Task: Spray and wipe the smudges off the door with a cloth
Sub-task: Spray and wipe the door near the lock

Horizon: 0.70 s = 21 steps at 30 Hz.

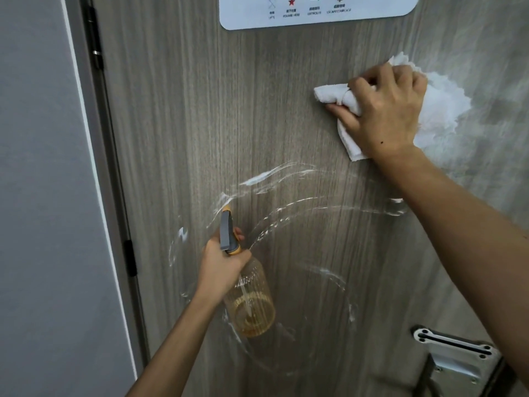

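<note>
The grey wood-grain laminate door [286, 133] fills the view and serves as the landmark. White curved streaks of smeared residue [274, 179] are seen across its middle, below the white rounded evacuation sign [315, 12] at its top edge. A metal handle plate [458, 356] is fixed at the door's lower right, and black hinges [96, 38] run along its left edge beside the pale grey wall [34, 196].

The white bunched terry cloth [440, 110] is pressed flat against the door's upper right by the right hand [383, 107], whose fingers are curled round a fold of it. The clear amber-tinted plastic spray bottle [249, 305], with its grey and orange trigger head [227, 233], is held near the door's lower middle by the left hand [221, 262], fingers wrapped round the neck.

The wiping step is judged to be in hand, with the upper right patch being worked. The streaks lower down are not yet cleared, so the next move is judged to call for the cloth to be drawn down and left over them, with firm, overlapping strokes.
</note>
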### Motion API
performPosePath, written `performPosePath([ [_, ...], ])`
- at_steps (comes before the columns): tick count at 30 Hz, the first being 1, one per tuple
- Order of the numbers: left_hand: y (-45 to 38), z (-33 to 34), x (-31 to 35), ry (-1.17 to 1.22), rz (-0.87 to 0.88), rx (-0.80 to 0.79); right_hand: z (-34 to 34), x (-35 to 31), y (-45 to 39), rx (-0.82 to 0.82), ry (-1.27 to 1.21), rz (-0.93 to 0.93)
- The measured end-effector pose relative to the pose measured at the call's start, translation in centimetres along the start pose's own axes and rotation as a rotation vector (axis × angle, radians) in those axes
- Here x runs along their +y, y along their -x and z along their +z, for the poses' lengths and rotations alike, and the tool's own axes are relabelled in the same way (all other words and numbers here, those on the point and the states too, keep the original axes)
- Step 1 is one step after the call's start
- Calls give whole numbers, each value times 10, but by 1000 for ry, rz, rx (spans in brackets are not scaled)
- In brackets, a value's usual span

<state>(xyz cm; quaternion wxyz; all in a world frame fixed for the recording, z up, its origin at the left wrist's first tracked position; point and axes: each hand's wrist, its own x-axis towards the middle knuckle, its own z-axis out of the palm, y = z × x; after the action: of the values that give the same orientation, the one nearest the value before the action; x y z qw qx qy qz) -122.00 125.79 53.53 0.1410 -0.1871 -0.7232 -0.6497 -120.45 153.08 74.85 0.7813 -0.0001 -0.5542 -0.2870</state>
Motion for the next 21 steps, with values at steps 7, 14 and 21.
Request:
performPosePath([
  [7,11,-21,-16,-18,-32,3,-7,-7,-1,98,57,35],
  [14,18,-30,-44,-33,-146,-30,-38,-54,35,20,-228,-104],
  [21,18,-29,-61,-22,-192,62,-34,-89,90,-154,-258,-195],
])
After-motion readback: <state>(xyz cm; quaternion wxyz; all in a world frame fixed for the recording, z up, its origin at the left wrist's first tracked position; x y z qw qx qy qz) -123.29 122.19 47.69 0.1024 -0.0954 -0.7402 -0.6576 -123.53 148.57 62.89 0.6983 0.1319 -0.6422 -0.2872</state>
